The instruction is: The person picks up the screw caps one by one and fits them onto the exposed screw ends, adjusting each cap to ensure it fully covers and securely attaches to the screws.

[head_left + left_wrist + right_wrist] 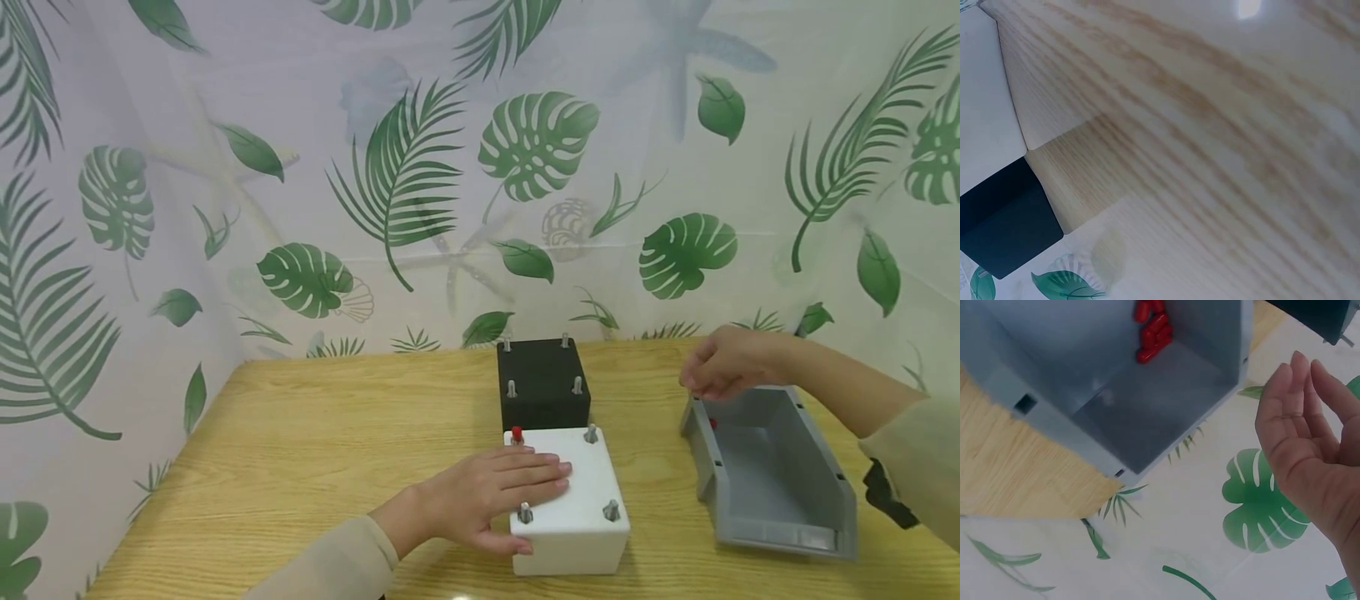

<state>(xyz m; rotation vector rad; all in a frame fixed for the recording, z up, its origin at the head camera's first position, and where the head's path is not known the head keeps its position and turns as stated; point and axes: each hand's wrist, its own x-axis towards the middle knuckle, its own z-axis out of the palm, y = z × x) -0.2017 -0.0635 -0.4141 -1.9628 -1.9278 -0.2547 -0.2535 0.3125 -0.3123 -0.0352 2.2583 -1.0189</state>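
My left hand (pixel 498 492) lies across the top of a white box (pixel 570 546), fingers extended and thumb along its near left side. Metal bolts (pixel 612 510) stick up at the box's corners, and a red cap (pixel 517 434) covers the far left one. In the left wrist view the white box (pixel 988 100) shows at the left edge, with the hand outside that view. Over the far left rim of a grey bin (pixel 780 546) hangs my right hand (pixel 731 365), fingers bent loosely toward the thumb. Nothing shows between its fingertips in the right wrist view. Several red caps (pixel 1155 331) lie inside the bin.
Directly behind the white box stands a black box (pixel 542 375) with bare bolts on top. Both boxes and the bin are on a wood-grain table (pixel 337 417). A leaf-patterned cloth (pixel 450 167) hangs along the table's back edge.
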